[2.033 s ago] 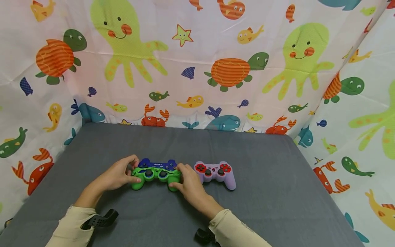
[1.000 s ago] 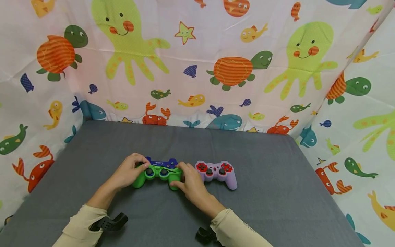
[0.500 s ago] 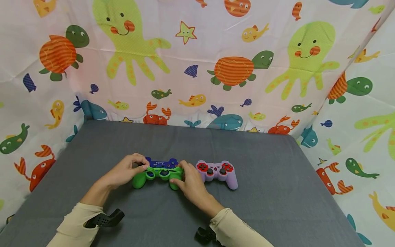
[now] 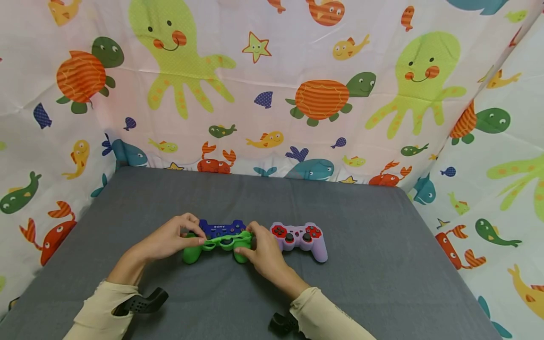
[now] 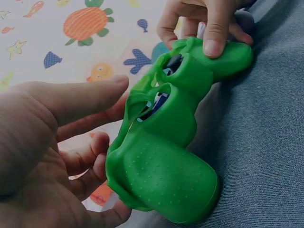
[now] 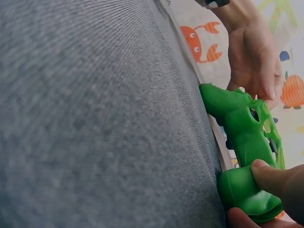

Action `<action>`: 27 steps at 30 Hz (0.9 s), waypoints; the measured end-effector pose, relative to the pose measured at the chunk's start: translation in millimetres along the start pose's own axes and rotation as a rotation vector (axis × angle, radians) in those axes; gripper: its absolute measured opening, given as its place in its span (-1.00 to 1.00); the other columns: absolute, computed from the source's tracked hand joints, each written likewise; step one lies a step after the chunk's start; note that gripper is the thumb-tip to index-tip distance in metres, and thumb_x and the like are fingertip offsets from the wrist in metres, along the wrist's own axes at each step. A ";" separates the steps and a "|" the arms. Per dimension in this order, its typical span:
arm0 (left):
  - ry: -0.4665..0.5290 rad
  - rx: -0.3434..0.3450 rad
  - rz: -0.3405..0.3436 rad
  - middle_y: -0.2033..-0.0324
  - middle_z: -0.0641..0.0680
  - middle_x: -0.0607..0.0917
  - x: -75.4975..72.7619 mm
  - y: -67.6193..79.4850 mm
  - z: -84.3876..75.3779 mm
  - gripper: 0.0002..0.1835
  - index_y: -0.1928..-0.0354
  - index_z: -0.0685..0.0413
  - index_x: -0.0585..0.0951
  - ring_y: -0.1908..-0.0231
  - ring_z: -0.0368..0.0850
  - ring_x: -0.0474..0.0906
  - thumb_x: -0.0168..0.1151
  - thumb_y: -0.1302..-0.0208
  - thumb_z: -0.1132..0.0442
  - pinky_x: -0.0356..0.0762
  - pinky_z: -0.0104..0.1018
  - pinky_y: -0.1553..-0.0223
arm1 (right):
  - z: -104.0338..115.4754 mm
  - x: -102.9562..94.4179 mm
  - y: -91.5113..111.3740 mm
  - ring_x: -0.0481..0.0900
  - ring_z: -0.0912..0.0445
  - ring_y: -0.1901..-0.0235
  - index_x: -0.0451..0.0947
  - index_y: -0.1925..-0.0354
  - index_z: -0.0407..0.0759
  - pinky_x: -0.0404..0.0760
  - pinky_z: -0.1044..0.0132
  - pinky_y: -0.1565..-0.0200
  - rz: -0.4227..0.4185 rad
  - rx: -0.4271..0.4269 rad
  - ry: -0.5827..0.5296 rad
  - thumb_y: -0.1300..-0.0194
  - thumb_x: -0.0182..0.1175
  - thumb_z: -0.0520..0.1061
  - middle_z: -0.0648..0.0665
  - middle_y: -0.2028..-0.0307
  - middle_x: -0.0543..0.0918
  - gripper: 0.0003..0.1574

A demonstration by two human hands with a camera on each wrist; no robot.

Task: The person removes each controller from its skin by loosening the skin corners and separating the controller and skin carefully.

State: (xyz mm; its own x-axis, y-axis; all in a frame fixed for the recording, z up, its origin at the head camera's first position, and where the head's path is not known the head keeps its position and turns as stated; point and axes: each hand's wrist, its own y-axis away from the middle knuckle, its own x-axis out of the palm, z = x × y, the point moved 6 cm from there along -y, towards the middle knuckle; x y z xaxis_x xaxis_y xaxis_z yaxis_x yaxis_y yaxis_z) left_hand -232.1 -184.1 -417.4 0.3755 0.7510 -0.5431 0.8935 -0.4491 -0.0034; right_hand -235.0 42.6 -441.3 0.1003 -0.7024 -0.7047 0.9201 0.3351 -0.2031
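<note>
Two game controllers on grey cloth-covered desk (image 4: 365, 264) in head view: dark-blue plastic controller (image 4: 221, 230), partly inside bright-green rubbery cover (image 4: 217, 243); lavender controller with red buttons (image 4: 298, 240) just right. Left hand (image 4: 172, 238) pinches cover's upper edge; right hand (image 4: 265, 250) grips right handle. Left wrist view: gaps at cover's rim expose blue. Right wrist view: right thumb presses green handle.

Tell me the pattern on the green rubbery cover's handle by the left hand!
Small raised dots on the green rubbery handle, seen best in the left wrist view.
</note>
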 end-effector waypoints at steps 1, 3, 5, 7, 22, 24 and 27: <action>0.003 -0.001 0.002 0.02 0.18 0.54 0.2 0.0 0.2 -0.86 0.22 0.05 0.79 -0.23 0.27 0.33 0.33 -0.37 0.18 0.49 0.29 -0.10 | 0.2 0.1 0.2 0.49 0.07 0.28 0.48 0.12 -0.04 0.43 0.35 0.24 -0.004 -0.003 0.004 -0.11 0.54 -0.01 -0.06 0.20 0.64 -0.52; -0.008 -0.001 0.000 0.04 0.16 0.55 0.1 -0.3 0.9 -0.86 0.24 0.04 0.79 -0.20 0.24 0.35 0.32 -0.37 0.17 0.50 0.20 -0.07 | 0.5 0.6 0.3 0.49 0.09 0.28 0.48 0.11 -0.05 0.44 0.35 0.24 -0.010 -0.009 0.012 -0.11 0.55 -0.01 -0.06 0.19 0.65 -0.50; -0.028 -0.001 -0.006 0.06 0.14 0.55 -0.7 -0.7 1.4 -0.85 0.24 0.03 0.80 -0.17 0.19 0.37 0.32 -0.38 0.16 0.49 0.06 -0.03 | 1.2 0.7 0.3 0.49 0.09 0.29 0.47 0.11 -0.06 0.44 0.35 0.24 -0.018 -0.020 0.020 -0.11 0.54 -0.01 -0.06 0.19 0.65 -0.50; -0.053 0.004 -0.014 0.09 0.12 0.56 -1.9 -1.4 2.2 -0.84 0.24 0.03 0.80 -0.08 0.12 0.39 0.31 -0.39 0.16 0.46 -0.09 0.06 | 1.4 0.7 0.0 0.50 0.08 0.28 0.47 0.11 -0.06 0.45 0.34 0.24 -0.021 -0.024 0.027 -0.11 0.54 0.00 -0.06 0.18 0.66 -0.50; -0.123 0.003 -0.146 0.15 0.05 0.68 -2.0 -3.6 4.0 -0.82 0.13 0.05 0.74 0.10 -0.12 0.57 0.20 -0.48 0.17 0.60 -0.08 0.01 | -0.7 0.8 0.3 0.54 0.08 0.27 0.48 0.07 -0.07 0.50 0.33 0.21 0.020 -0.013 -0.002 -0.16 0.51 0.02 -0.08 0.12 0.68 -0.50; -0.137 -0.007 -0.180 0.09 0.07 0.67 3.3 -5.2 1.4 -0.81 0.07 0.05 0.72 0.04 -0.05 0.57 0.20 -0.48 0.16 0.56 0.00 -0.05 | -0.6 0.8 0.1 0.53 0.08 0.30 0.47 0.08 -0.06 0.47 0.35 0.26 0.021 -0.018 -0.009 -0.16 0.51 0.02 -0.07 0.14 0.67 -0.51; -0.168 -0.020 -0.217 -0.03 0.13 0.62 15.1 -8.1 -4.0 -0.78 -0.01 0.00 0.71 -0.13 0.15 0.47 0.22 -0.46 0.13 0.39 0.22 -0.16 | -0.8 0.8 0.0 0.52 0.09 0.32 0.46 0.09 -0.06 0.44 0.38 0.29 0.022 -0.023 -0.004 -0.16 0.51 0.02 -0.06 0.17 0.66 -0.51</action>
State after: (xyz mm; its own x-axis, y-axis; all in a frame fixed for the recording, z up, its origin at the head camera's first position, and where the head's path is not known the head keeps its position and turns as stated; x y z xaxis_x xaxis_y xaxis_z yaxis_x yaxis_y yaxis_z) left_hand -232.6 -167.2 -422.3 0.1304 0.7370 -0.6632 0.9538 -0.2760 -0.1192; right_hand -235.3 42.6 -442.4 0.1220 -0.6973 -0.7063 0.9088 0.3645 -0.2029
